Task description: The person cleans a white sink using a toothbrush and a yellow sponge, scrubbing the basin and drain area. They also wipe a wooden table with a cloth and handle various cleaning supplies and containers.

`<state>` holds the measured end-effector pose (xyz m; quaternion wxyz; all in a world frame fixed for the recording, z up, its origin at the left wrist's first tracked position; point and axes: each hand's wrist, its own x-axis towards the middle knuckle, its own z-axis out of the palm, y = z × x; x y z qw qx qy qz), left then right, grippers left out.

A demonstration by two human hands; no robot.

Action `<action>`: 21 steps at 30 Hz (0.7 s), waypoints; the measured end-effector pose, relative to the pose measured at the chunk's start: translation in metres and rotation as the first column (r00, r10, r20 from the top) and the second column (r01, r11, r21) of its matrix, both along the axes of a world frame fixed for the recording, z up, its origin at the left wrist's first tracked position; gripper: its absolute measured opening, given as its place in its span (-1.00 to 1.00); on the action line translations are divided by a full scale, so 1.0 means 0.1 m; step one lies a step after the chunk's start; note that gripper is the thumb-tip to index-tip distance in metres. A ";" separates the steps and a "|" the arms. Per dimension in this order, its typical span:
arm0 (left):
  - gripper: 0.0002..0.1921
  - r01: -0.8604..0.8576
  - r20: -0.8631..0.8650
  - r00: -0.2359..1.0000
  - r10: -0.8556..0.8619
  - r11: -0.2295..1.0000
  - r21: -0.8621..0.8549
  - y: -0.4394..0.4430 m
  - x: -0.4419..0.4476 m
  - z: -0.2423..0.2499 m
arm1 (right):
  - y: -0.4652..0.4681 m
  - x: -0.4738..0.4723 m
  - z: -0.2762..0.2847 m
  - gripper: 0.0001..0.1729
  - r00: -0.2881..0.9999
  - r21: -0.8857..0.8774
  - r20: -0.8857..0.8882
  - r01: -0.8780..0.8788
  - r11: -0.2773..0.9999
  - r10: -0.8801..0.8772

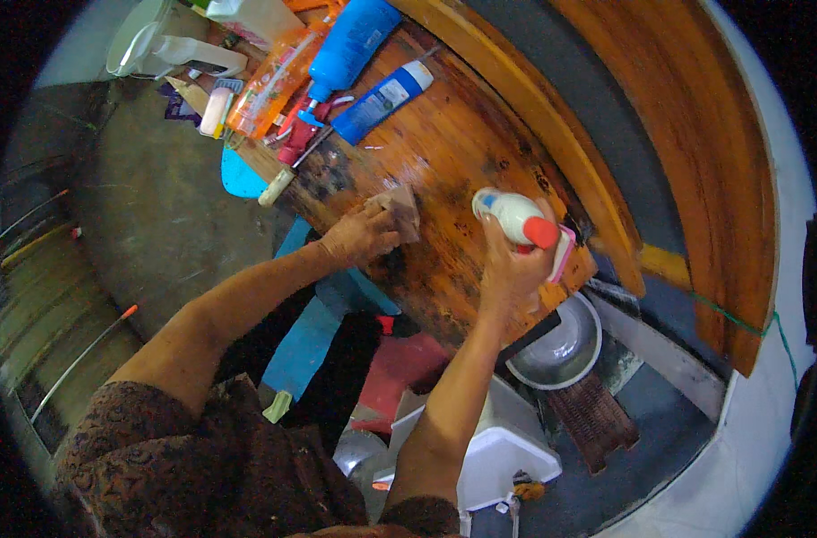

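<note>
My left hand [361,235] grips the near left edge of a brown cloth or piece of card [400,210] lying flat on a stained wooden tabletop [449,155]; which of the two it is, I cannot tell. Over the right part of the table, my right hand [516,259] is closed around a white bottle with a red cap [514,215], tilted, its cap towards me. A pink-rimmed item [564,254] shows just beside that hand, partly hidden by it. The tabletop has dark, worn patches and shiny spots between my hands.
Across the table's far left lie a blue pump bottle [355,44], a blue squeeze bottle [381,102], an orange pack [267,87] and a tool with a pale handle [276,187]. A metal basin [563,343] and a white plastic container [509,444] stand below the right edge.
</note>
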<state>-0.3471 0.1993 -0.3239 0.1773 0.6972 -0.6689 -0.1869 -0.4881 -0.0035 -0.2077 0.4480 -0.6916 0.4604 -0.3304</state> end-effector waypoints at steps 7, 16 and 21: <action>-0.76 -0.022 -0.009 1.000 0.021 1.000 -0.010 0.00 -0.03 0.01 | 0.14 0.10 0.28 -0.36 1.000 -0.038 -0.001 0.012 0.999 -0.013; -0.64 -0.046 -0.082 0.995 0.052 0.996 0.079 0.01 -0.02 0.06 | 0.10 0.25 0.50 -0.33 0.997 -0.154 0.064 0.060 0.986 -0.050; -0.57 -0.081 -0.135 0.986 0.099 0.988 0.130 0.04 -0.04 0.21 | 0.14 0.49 0.56 -0.24 0.990 0.039 0.114 0.076 0.996 -0.080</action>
